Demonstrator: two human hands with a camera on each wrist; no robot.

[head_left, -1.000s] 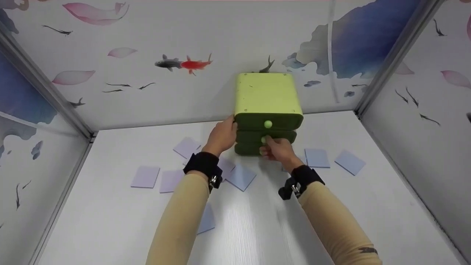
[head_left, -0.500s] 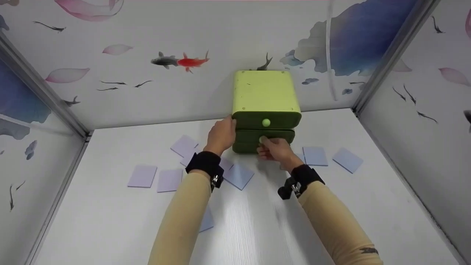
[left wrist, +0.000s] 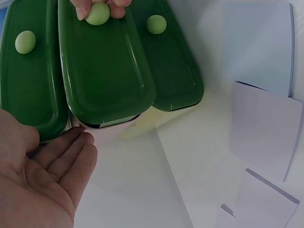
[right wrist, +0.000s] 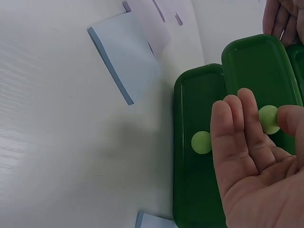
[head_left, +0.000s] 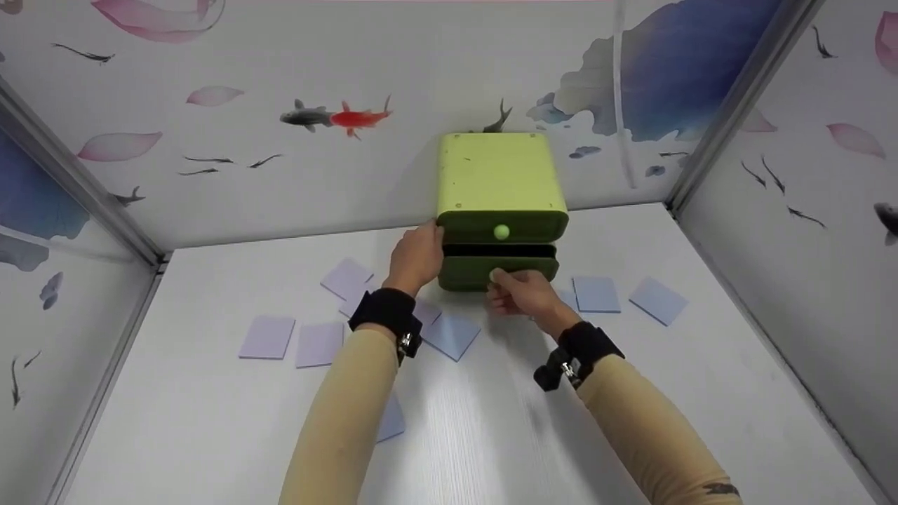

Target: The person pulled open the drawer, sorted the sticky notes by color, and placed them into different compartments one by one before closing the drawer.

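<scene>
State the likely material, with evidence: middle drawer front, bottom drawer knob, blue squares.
Middle drawer front: probably glossy plastic or painted metal; highlights line its rim. Bottom drawer knob: perhaps satin plastic; smooth, no visible grain. Blue squares: possibly matte card or foam; dull, thin-edged.

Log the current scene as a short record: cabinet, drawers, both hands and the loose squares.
cabinet: light green top, standing against the back wall
middle drawer: partly open; contents not visible
top drawer: closed
bottom drawer: set back behind the middle drawer's front
right hand: pinches the middle drawer's knob
left hand: touches the cabinet's left edge
purple squares: flat, left of the cabinet
blue squares: some right of the cabinet, others in front
</scene>
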